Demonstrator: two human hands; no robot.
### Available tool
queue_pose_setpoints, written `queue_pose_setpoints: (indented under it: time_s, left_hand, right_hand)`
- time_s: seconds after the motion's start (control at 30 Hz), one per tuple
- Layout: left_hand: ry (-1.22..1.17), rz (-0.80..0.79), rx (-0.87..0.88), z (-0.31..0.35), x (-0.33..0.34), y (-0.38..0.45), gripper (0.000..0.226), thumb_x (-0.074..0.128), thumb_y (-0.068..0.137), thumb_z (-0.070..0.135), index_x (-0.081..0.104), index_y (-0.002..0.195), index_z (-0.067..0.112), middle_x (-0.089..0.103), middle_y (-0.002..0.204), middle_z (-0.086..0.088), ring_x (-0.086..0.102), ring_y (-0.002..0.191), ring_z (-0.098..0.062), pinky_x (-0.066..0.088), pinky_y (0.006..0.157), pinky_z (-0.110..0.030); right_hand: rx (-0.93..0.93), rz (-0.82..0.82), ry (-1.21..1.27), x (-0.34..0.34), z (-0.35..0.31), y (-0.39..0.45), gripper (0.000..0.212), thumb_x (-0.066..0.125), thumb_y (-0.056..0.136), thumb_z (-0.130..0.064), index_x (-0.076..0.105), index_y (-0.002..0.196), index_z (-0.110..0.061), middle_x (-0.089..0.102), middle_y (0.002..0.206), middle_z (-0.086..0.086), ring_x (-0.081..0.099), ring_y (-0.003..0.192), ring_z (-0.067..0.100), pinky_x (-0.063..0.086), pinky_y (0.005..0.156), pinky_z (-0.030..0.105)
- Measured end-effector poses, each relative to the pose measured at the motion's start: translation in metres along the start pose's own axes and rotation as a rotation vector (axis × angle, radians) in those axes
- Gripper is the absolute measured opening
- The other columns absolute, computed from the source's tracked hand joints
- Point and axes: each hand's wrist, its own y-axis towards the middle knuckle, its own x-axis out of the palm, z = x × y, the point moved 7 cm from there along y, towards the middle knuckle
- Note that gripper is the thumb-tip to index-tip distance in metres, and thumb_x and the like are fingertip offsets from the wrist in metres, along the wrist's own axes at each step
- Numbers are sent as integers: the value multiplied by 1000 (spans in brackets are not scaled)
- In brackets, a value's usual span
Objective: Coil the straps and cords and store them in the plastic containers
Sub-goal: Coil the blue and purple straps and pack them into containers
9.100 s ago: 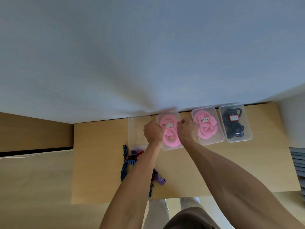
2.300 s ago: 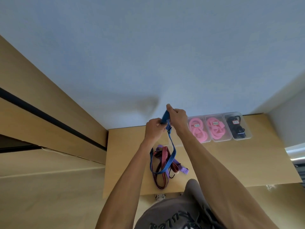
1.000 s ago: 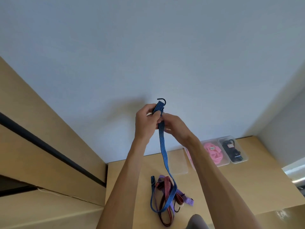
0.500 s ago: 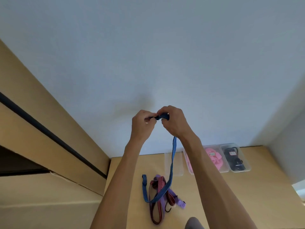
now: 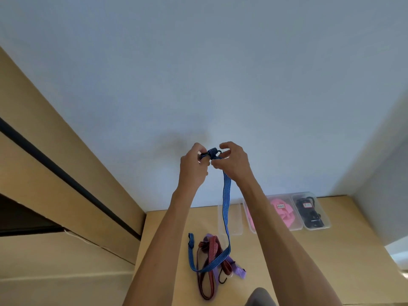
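Blue strap [image 5: 227,191] | top end pinched by fingers of left hand [image 5: 192,167] and right hand [image 5: 233,161] | tail on table [image 5: 331,250]

Wooden table [image 5: 276,261] bears strap pile [image 5: 212,259] and plastic containers [image 5: 229,219]

Soft, even daylight fills the room, brightest in a glaring patch at four o'clock on the frame's edge. A faint blurred shadow smudges the pale wall [image 5: 198,74] at eleven o'clock of the raised hands. Wide-angle bending slants the wooden panels at nine o'clock. Detail is slightly soft throughout
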Motion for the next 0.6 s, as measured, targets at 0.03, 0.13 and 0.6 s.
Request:
queue_pose_setpoints:
  time_s: [0.03, 0.13, 0.6]
  left_hand:
    - [-26, -25, 14, 2, 0, 3, 17, 60, 91, 5, 56, 86, 22, 67, 78, -7, 64, 65, -29, 51, 53, -29]
    - [-291, -91, -50, -3, -2, 11, 13, 65, 84, 18, 66, 75, 27, 70, 74, -1, 65, 65, -16, 53, 61, -24]
    - [-34, 45, 322, -22, -37, 24, 19, 70, 83, -5, 69, 90, 12, 66, 87, 1, 59, 78, 1, 41, 69, -10]
  right_hand:
    - [5, 26, 1, 2, 0, 1, 39, 75, 72, -7, 66, 109, -14, 68, 82, -7, 66, 69, 3, 43, 51, 6]
    - [-15, 100, 18, 9, -4, 1, 29, 73, 71, -1, 71, 98, -13, 69, 79, -10, 66, 72, 2, 45, 54, 6]
    - [33, 15, 182, 55, -17, 6, 26, 65, 91, -28, 70, 105, -5, 73, 89, 12, 73, 66, 23, 62, 78, 44]
